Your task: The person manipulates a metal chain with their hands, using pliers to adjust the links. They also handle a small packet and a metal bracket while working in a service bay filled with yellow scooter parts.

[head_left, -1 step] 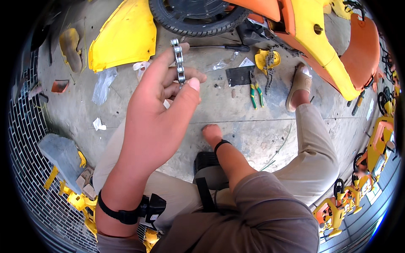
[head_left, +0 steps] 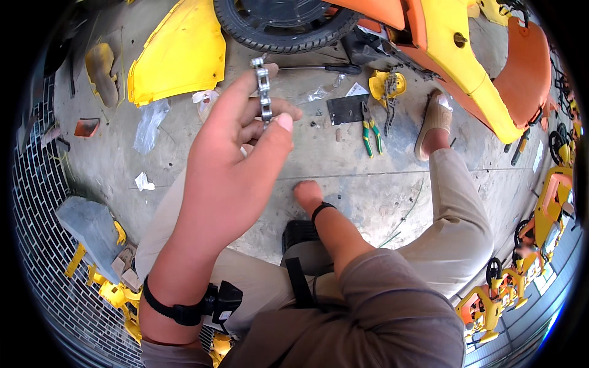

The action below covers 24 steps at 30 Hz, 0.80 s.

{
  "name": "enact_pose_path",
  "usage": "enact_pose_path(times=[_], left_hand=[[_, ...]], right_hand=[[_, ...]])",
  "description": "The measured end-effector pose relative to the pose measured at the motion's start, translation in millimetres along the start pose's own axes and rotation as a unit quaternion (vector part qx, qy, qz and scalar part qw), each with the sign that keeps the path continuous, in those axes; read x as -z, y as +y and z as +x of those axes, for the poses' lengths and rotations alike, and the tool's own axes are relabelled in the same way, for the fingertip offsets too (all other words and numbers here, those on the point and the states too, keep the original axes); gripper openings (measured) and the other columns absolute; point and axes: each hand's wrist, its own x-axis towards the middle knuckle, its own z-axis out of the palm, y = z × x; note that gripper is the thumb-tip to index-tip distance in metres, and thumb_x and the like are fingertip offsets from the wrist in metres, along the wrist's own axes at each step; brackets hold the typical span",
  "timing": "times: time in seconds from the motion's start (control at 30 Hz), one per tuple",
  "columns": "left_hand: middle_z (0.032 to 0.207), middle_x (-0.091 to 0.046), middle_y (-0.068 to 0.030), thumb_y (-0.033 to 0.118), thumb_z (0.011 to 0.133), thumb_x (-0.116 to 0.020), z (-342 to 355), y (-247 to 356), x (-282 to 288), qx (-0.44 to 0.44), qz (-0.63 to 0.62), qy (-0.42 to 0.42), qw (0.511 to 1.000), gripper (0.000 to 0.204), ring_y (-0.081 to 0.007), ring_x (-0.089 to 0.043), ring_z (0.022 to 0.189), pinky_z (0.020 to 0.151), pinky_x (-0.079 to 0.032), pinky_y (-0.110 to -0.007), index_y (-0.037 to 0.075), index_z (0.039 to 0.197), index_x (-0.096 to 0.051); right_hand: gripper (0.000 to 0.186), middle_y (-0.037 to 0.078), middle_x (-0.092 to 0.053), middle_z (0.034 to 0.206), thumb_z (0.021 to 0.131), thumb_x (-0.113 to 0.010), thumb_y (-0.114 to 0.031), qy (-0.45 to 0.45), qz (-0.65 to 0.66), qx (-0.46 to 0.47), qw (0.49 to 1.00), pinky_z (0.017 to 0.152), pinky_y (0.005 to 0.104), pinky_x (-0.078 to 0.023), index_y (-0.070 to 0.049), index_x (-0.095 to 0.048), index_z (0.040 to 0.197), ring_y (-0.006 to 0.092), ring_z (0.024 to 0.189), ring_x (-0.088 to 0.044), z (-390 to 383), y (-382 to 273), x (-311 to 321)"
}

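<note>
My left hand (head_left: 245,135) is raised at centre, closed on a short silver roller chain (head_left: 264,89), which stands upright between thumb and fingers. My right hand (head_left: 308,194) is lower, near my legs, with its fingers curled; what they hold, if anything, is hidden. Past the chain lie a screwdriver (head_left: 343,69), green-and-yellow pliers (head_left: 372,135), a black flat piece (head_left: 345,111) and a yellow cup-like part (head_left: 397,87) with a dark, dirty chain (head_left: 389,110) across it.
An orange-and-yellow vehicle body (head_left: 460,67) and tyre (head_left: 282,43) occupy the top. A yellow panel (head_left: 172,55), plastic bag (head_left: 150,126) and grey block (head_left: 89,227) lie leftward. Yellow vehicles (head_left: 552,190) line the right. My sandalled foot (head_left: 435,122) is beside the pliers.
My left hand and the silver chain have shifted very slightly to the right. My right hand looks unchanged.
</note>
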Motion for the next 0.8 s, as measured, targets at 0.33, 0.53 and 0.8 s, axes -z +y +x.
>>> enact_pose_path(times=[0.33,0.53,0.8], left_hand=[[0.105,-0.068,-0.0248,0.019,0.093,-0.06,16,16,-47,-0.105,0.109,-0.025,0.988,0.053,-0.0364,-0.068,0.095,0.082,-0.052,-0.044,-0.005,0.139,-0.047],[0.102,-0.067,-0.0297,0.022,0.092,-0.057,9,46,-84,-0.187,0.153,-0.056,0.969,0.051,-0.046,-0.064,0.101,0.088,-0.049,-0.052,-0.004,0.135,-0.049],[0.112,-0.067,-0.0246,0.026,0.094,-0.06,16,47,-105,-0.177,0.235,-0.104,0.95,0.054,-0.0391,-0.065,0.105,0.092,-0.05,-0.043,-0.002,0.139,-0.05]], right_hand=[[0.036,0.022,-0.071,0.111,0.084,-0.062,-0.032,-0.025,0.203,-0.111,0.973,0.09,0.0481,-0.054,-0.003,-0.073,0.103,0.0396,0.106,-0.067,-52,78,134],[0.037,0.024,-0.072,0.101,0.083,-0.064,-0.035,0.21,0.232,-0.32,0.894,0.087,0.0488,-0.054,-0.002,-0.075,0.097,0.0409,0.098,-0.069,-136,172,224],[0.041,0.022,-0.072,0.095,0.088,-0.063,-0.041,0.419,0.195,-0.341,0.818,0.084,0.0454,-0.054,-0.002,-0.074,0.093,0.0398,0.093,-0.068,-248,185,347]])
